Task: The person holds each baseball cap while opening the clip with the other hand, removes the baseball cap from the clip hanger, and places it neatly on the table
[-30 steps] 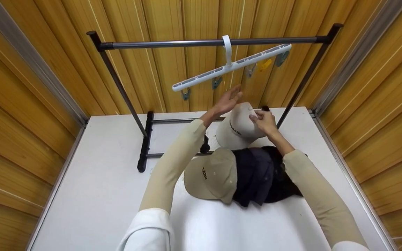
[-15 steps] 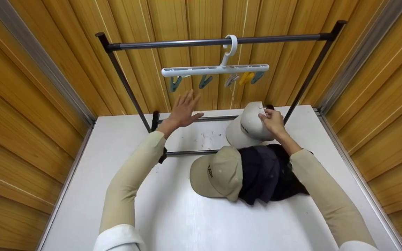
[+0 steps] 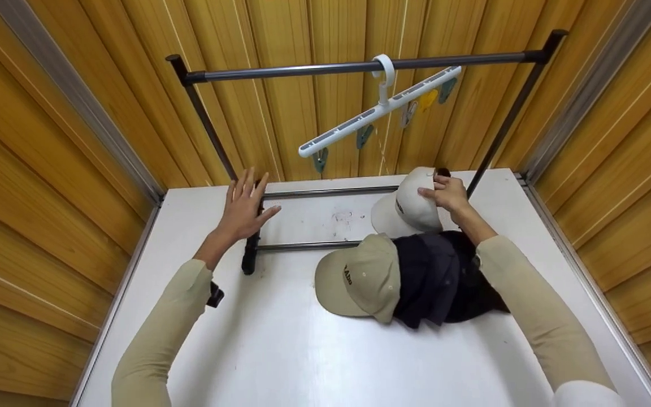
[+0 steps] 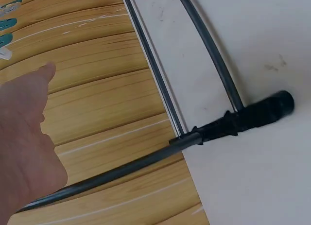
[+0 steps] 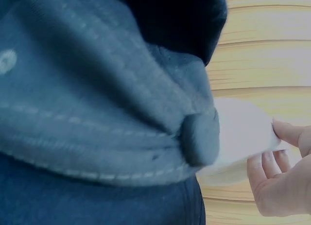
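My right hand [image 3: 451, 198] pinches the back edge of a white cap [image 3: 419, 200], its brim pointing left. The right wrist view shows thumb and fingers on either side of the white cap [image 5: 243, 130], partly hidden by a dark blue cap [image 5: 97, 103]. With fingers spread, my left hand [image 3: 242, 212] is over the rack's left foot in the head view and holds nothing; whether it touches the rack I cannot tell. A white hanger [image 3: 354, 127] with several clothespins [image 3: 364, 135] hangs from the rack's top bar [image 3: 303, 69], turned at an angle.
Nearer me, a beige cap [image 3: 368, 277] lies on the white table [image 3: 280, 350], beside dark caps [image 3: 433, 277] bunched together under my right forearm. The rack's lower bars [image 3: 308, 246] run just above the table. Wood-patterned walls [image 3: 280, 113] enclose three sides.
My left hand has moved left from beside the white cap to the rack's left foot. The hanger has swung round on the bar. My right hand keeps its pinch on the white cap.
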A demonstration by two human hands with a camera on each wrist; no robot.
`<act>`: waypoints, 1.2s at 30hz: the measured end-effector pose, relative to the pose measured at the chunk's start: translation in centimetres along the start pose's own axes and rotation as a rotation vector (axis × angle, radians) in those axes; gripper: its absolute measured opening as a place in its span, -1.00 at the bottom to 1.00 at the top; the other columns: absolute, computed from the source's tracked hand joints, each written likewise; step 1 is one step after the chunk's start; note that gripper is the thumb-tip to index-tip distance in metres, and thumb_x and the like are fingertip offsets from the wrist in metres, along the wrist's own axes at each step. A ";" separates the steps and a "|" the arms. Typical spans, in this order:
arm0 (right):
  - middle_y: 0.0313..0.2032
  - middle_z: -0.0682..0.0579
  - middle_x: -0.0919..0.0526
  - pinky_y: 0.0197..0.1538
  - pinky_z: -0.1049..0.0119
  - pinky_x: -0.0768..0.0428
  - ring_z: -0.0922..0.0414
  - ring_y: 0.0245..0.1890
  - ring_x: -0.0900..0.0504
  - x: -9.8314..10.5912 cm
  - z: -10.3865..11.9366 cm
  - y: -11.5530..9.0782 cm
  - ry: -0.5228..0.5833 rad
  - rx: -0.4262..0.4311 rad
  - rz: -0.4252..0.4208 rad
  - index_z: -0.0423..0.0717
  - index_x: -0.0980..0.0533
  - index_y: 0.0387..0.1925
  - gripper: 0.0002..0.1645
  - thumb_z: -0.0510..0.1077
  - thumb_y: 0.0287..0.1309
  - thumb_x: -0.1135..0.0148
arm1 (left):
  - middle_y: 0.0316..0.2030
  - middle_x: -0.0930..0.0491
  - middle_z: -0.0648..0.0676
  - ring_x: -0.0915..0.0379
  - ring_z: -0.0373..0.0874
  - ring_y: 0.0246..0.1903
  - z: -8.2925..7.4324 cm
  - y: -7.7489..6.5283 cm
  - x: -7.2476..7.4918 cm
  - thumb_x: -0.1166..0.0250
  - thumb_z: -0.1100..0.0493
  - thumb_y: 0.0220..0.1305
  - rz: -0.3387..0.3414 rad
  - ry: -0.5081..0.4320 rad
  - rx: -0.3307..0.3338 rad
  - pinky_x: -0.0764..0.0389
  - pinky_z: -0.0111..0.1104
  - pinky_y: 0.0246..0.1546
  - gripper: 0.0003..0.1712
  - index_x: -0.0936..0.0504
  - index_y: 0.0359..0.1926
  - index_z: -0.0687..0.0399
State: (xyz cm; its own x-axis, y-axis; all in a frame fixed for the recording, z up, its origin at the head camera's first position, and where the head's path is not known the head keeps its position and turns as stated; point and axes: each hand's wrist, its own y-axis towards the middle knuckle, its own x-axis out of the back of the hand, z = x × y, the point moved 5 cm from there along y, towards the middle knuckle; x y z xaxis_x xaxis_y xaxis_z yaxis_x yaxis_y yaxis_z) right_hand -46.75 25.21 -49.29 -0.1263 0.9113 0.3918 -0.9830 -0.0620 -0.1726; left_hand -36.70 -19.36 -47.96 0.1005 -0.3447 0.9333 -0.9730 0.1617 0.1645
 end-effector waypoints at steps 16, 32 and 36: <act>0.33 -0.27 -0.50 0.07 0.39 -0.59 0.11 0.05 -0.61 -1.6 2.0 0.9 0.285 -0.030 -0.243 -0.33 -0.37 0.41 -0.39 -0.14 0.44 -0.13 | 0.60 0.12 0.42 0.28 0.34 0.61 5.4 -10.3 -1.5 -0.21 -0.09 0.45 -0.031 0.024 0.045 0.24 0.25 0.54 -0.12 -0.11 0.59 0.17; 0.03 -0.11 -0.64 -0.03 0.47 -0.57 0.27 -0.15 -0.60 -7.7 7.6 -2.0 0.419 0.069 -0.117 -0.41 -0.44 0.30 -0.50 -0.19 0.46 -0.14 | 0.60 0.11 0.41 0.27 0.34 0.61 5.3 -11.0 -2.2 -0.19 -0.11 0.47 -0.021 0.000 0.036 0.24 0.25 0.54 -0.13 -0.09 0.60 0.14; -0.07 -0.03 -0.65 -0.10 0.51 -0.61 0.31 -0.20 -0.62 -10.6 8.3 -4.4 0.404 0.085 -0.015 -0.43 -0.43 0.30 -0.51 -0.24 0.45 -0.15 | 0.60 0.13 0.39 0.29 0.33 0.61 5.5 -11.2 -2.4 -0.21 -0.13 0.45 -0.004 0.002 0.050 0.26 0.25 0.54 -0.10 -0.07 0.61 0.13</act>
State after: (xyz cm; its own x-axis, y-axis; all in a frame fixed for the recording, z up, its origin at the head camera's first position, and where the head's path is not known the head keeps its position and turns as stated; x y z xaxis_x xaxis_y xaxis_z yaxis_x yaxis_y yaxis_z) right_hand -42.20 12.46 -45.15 -0.0663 0.9978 0.0042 -0.9940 -0.0657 -0.0873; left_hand -27.21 -25.47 -53.78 0.1047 -0.3437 0.9332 -0.9818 0.1139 0.1521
